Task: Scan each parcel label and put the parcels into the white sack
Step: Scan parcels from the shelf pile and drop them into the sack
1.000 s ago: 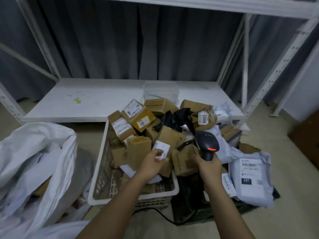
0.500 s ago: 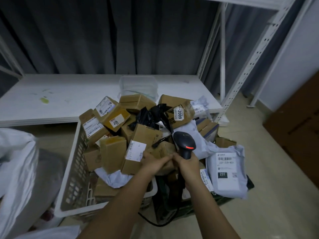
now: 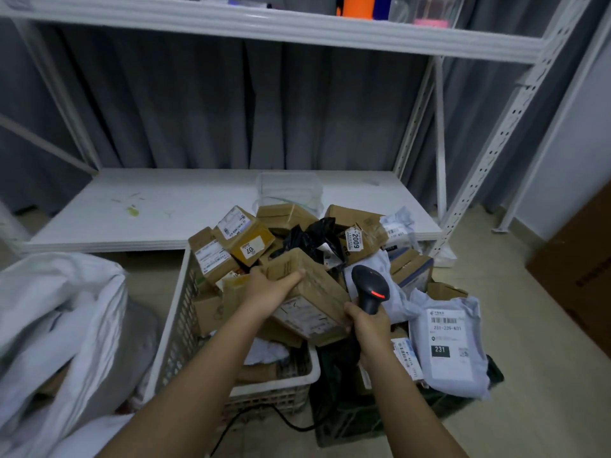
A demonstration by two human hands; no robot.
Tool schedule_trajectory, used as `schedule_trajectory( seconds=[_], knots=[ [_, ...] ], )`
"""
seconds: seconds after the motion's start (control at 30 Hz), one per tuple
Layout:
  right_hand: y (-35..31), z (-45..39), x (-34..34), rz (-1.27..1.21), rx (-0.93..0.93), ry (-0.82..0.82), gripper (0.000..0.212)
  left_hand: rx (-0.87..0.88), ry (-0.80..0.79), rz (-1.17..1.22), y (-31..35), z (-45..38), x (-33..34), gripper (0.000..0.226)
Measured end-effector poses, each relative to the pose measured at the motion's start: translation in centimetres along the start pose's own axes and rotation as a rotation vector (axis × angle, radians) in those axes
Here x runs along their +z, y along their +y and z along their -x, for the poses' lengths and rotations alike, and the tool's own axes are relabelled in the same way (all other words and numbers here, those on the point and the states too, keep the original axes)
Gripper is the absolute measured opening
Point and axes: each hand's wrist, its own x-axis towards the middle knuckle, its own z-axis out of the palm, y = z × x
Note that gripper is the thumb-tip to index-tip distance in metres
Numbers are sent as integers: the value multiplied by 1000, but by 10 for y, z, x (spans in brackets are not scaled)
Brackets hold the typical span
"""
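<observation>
Clearly the risk sits at the centre of the frame, where the left hand [image 3: 269,289] grips the top edge of a brown cardboard parcel [image 3: 309,294] lifted clear of the heap, tilted, its printed label [image 3: 302,314] on the lower face. The right hand [image 3: 370,328] is clenched around the grip of the black scanner [image 3: 370,287], red light lit, and its thumb seems to touch the parcel's lower right corner. Held by one edge only, the box could probably slip or swing, and the label looks angled away from the scanner head, so a scan might miss. The scanner's black cable [image 3: 284,421] trails on the floor at lower centre and could snag.

Just beyond the hands, the white plastic crate [image 3: 180,325] is heaped above its rim with brown boxes, a black bag and white mailers; pulling one out may topple neighbours over the side. To its right, a grey mailer marked 231 [image 3: 446,345] lies across a dark crate [image 3: 347,428]. At the left edge of the frame the white sack [image 3: 59,319] slumps open; its contents cannot be made out. Farther back, the low white shelf [image 3: 165,209] carries a clear plastic tub [image 3: 287,188].
</observation>
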Motion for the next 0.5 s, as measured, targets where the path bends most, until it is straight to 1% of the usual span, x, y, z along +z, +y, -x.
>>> schedule_trajectory(
  seconds=[0.07,0.1,0.17,0.27,0.33,0.4,0.47,0.5],
  knots=[
    [-3,8,6,-1,-25,-11,11,45,33,-12,3,9,-22,117],
    [-6,14,9,-3,-37,-17,10,67,61,-17,4,13,-33,120],
    [-10,25,18,-16,-56,-48,11,88,97,-5,4,21,-55,115],
    [-14,41,35,-1,-108,-101,30,75,140,62,8,39,-90,108],
    [-16,54,48,5,-157,-120,43,61,163,140,8,53,-112,89],
    [-19,68,60,-23,-200,-134,49,27,154,191,3,65,-131,70],
    [-24,81,72,-51,-231,-158,50,14,106,225,-3,80,-147,52],
    [-27,85,78,-54,-244,-163,47,13,96,246,-6,85,-154,49]
  ],
)
